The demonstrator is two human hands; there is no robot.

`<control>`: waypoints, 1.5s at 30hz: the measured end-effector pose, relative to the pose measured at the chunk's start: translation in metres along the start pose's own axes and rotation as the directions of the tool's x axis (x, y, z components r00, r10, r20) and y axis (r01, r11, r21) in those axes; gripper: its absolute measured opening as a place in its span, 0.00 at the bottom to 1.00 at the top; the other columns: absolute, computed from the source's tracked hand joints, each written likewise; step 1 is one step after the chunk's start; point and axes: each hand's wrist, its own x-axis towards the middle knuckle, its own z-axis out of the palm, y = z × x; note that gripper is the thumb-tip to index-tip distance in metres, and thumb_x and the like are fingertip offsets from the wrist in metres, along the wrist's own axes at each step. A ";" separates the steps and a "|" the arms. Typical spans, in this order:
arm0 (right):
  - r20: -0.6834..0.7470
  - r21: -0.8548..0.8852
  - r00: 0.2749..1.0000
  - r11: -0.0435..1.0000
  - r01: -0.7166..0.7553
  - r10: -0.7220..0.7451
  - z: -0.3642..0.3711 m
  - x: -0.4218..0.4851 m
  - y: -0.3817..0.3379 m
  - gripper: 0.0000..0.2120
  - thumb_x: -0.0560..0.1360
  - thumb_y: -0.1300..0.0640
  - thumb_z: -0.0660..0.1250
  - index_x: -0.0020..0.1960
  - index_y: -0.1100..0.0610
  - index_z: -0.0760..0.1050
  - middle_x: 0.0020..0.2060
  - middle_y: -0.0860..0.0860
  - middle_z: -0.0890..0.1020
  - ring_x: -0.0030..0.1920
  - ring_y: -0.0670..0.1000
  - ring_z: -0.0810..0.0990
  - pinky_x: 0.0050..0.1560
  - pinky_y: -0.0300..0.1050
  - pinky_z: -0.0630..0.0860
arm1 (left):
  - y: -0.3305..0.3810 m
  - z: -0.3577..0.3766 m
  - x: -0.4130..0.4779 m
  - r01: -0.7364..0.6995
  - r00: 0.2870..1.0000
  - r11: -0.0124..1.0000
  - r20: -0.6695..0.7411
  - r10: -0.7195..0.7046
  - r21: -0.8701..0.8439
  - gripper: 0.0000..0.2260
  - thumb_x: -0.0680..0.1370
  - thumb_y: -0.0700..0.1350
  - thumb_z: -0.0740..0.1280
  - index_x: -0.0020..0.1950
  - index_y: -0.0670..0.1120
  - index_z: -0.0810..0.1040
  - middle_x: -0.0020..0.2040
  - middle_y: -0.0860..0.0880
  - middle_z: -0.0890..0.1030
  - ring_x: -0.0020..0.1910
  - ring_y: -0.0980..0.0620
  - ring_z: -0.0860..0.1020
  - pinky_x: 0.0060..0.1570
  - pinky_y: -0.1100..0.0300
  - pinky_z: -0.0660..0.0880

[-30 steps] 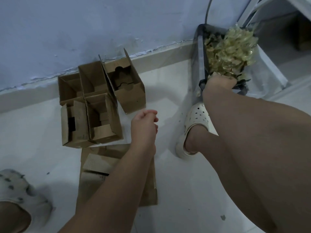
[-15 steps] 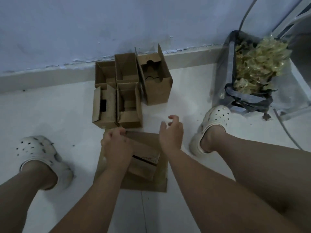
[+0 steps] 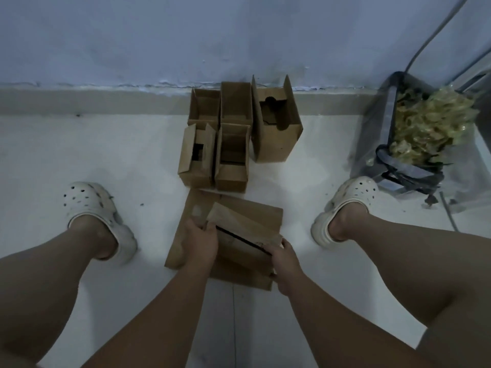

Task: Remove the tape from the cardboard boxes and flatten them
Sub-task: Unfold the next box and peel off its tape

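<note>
Box (image 3: 240, 244) over flattened cardboard (image 3: 176, 254), floor (image 3: 127, 155), between feet. Long axis slants far-left to near-right. Left hand (image 3: 200, 240) grips far-left end; right hand (image 3: 285, 261) grips near-right end.

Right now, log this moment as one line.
left hand: grips partly flattened box, left end | right hand: grips right end | open boxes: five, by wall, untouched

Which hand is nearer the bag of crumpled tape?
Right. The right hand grips the right end of the cardboard box, toward the bag of crumpled tape; the left hand grips its left end, farther away.
</note>
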 end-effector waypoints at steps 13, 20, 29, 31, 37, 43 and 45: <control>0.193 -0.252 0.981 0.966 0.060 -0.011 -0.012 -0.004 0.001 0.12 0.76 0.57 0.71 0.53 0.46 0.70 0.58 0.50 0.78 0.56 0.52 0.77 0.51 0.46 0.75 | -0.027 -0.015 0.001 -0.205 0.940 0.965 0.305 0.149 0.161 0.21 0.76 0.34 0.57 0.64 0.53 0.71 0.56 0.51 0.75 0.41 0.60 0.72 0.31 0.71 0.67; -0.068 -0.229 0.992 0.966 -0.119 0.106 -0.008 0.010 0.015 0.39 0.75 0.28 0.52 0.68 0.59 0.69 0.61 0.57 0.76 0.61 0.60 0.75 0.64 0.60 0.72 | -0.027 -0.018 0.011 -0.625 0.763 0.562 0.576 0.293 0.542 0.45 0.75 0.37 0.65 0.72 0.68 0.35 0.70 0.36 0.64 0.53 0.45 0.77 0.50 0.54 0.77; -0.112 -0.570 0.985 0.821 0.043 -0.129 0.000 0.012 0.012 0.28 0.74 0.43 0.67 0.69 0.54 0.67 0.61 0.54 0.73 0.57 0.59 0.76 0.56 0.51 0.74 | -0.027 -0.005 -0.008 -0.565 0.822 0.317 0.552 0.139 0.762 0.23 0.78 0.45 0.61 0.71 0.58 0.63 0.67 0.40 0.58 0.53 0.42 0.75 0.53 0.52 0.75; -0.104 -0.577 0.987 0.816 0.039 -0.121 0.002 0.010 0.009 0.30 0.74 0.43 0.65 0.70 0.56 0.62 0.55 0.54 0.74 0.48 0.56 0.76 0.47 0.48 0.72 | -0.031 -0.003 -0.011 -0.545 0.837 0.332 0.526 0.153 0.770 0.19 0.79 0.46 0.60 0.70 0.57 0.63 0.68 0.38 0.56 0.54 0.40 0.75 0.51 0.50 0.74; -0.099 -0.569 0.982 0.819 0.074 -0.158 0.005 0.004 -0.018 0.23 0.78 0.54 0.57 0.72 0.57 0.61 0.49 0.55 0.77 0.46 0.55 0.77 0.42 0.45 0.72 | -0.039 -0.005 -0.009 -0.543 0.839 0.473 0.471 0.272 0.694 0.16 0.81 0.49 0.57 0.68 0.56 0.59 0.76 0.36 0.42 0.58 0.38 0.76 0.49 0.52 0.76; -0.103 -0.589 0.950 0.787 0.182 -0.296 -0.002 0.005 -0.040 0.10 0.81 0.59 0.55 0.53 0.61 0.74 0.45 0.57 0.77 0.42 0.54 0.75 0.36 0.43 0.67 | -0.037 -0.014 -0.007 -0.547 0.827 0.626 0.240 0.509 0.557 0.21 0.78 0.38 0.59 0.64 0.55 0.55 0.69 0.41 0.65 0.46 0.48 0.75 0.38 0.60 0.69; -0.138 -0.504 0.947 0.844 0.185 -0.290 -0.007 0.005 -0.042 0.09 0.78 0.64 0.54 0.50 0.61 0.74 0.43 0.57 0.77 0.42 0.55 0.75 0.39 0.43 0.69 | -0.033 -0.019 -0.010 -0.578 0.802 0.692 0.142 0.580 0.432 0.32 0.77 0.37 0.60 0.71 0.62 0.49 0.52 0.47 0.75 0.38 0.55 0.72 0.34 0.64 0.67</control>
